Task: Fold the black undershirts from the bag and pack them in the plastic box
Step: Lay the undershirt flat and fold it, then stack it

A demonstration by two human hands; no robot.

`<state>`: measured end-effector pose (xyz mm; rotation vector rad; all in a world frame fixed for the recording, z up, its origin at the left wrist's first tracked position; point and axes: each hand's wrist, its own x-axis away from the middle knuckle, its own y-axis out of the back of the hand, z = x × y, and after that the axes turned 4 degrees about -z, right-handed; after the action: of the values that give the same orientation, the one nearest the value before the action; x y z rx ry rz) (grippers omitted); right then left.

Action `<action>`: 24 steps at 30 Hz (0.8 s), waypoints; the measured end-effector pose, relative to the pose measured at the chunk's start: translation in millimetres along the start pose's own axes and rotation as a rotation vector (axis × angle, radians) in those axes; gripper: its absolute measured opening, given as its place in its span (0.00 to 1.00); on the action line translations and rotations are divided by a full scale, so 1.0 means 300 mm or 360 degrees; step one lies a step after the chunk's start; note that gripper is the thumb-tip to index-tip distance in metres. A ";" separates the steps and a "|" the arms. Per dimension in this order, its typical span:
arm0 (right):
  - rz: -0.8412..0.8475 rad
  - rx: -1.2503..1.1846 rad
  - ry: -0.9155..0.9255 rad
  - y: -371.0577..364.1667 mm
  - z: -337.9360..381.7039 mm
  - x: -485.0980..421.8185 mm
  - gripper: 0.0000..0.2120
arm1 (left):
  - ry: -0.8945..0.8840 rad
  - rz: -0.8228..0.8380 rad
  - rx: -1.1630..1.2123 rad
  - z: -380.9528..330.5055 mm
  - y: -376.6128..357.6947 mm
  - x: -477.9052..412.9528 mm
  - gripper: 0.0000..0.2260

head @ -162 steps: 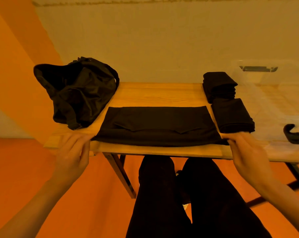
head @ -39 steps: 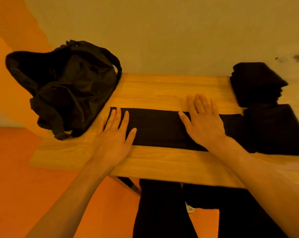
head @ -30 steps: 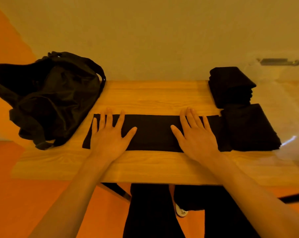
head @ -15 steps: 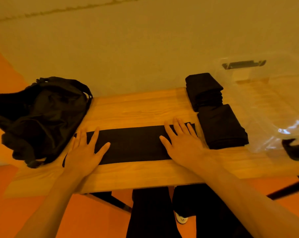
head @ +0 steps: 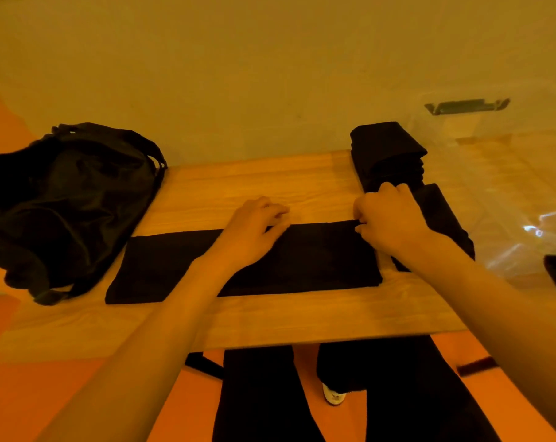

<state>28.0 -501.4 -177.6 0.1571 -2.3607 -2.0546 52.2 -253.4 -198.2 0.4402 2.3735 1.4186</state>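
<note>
Low in the centre, on the table [head: 302, 317], the undershirt [head: 161, 266] lies folded into a long strip. The left hand [head: 254, 231] pinches its far edge and the right hand [head: 388, 221] pinches its far right corner. Right of them lie the near stack [head: 439, 215] and the far stack [head: 385, 145], with the clear box [head: 509, 193] beside them. The bag [head: 66, 202] sits at the left.

A black undershirt [head: 302, 260], folded into a long strip, lies flat across the wooden counter [head: 302, 317]. The left hand [head: 254, 231] sits at the middle of its far edge with its fingers curled over that edge. The right hand [head: 388, 218] pinches the strip's far right corner. A black bag [head: 69, 199] slumps at the counter's left end, just beside the strip. To the right, two stacks of folded undershirts [head: 386, 154] stand beside the clear plastic box [head: 509, 186].
</note>
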 end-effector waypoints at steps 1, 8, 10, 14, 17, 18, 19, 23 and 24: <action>-0.0026 0.0004 -0.0011 -0.009 0.000 0.003 0.08 | -0.0017 0.0037 0.0048 -0.020 -0.018 -0.028 0.17; -0.0234 -0.0298 -0.0103 0.000 -0.035 0.015 0.07 | -0.0146 0.0054 0.0166 -0.093 -0.085 -0.111 0.05; -0.0251 -0.0340 -0.0098 -0.001 -0.037 0.006 0.06 | -0.0145 0.0008 0.0166 -0.097 -0.091 -0.115 0.02; -0.0293 -0.0365 -0.0019 -0.021 -0.033 -0.017 0.04 | -0.0062 -0.0093 0.0186 -0.092 -0.096 -0.117 0.02; -0.0259 -0.0401 0.0006 -0.041 -0.036 -0.026 0.04 | -0.0080 -0.0091 0.0115 -0.071 -0.109 -0.111 0.05; -0.0245 -0.0409 0.0009 -0.049 -0.037 -0.029 0.04 | -0.0085 -0.0103 0.0056 -0.064 -0.114 -0.107 0.06; -0.0232 -0.0412 0.0010 -0.054 -0.039 -0.030 0.05 | -0.0087 -0.0130 -0.0020 -0.062 -0.118 -0.103 0.08; -0.0424 -0.0316 0.0076 -0.041 -0.036 0.001 0.09 | -0.0113 -0.0407 -0.0221 -0.079 -0.110 -0.036 0.14; -0.0512 -0.0296 0.0119 -0.027 -0.017 0.022 0.10 | -0.0091 -0.0459 -0.0229 -0.082 -0.109 -0.005 0.16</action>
<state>22.5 -508.1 -185.3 0.6361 -2.2050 -2.3407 39.8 -288.1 -216.0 0.0936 2.1669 1.4083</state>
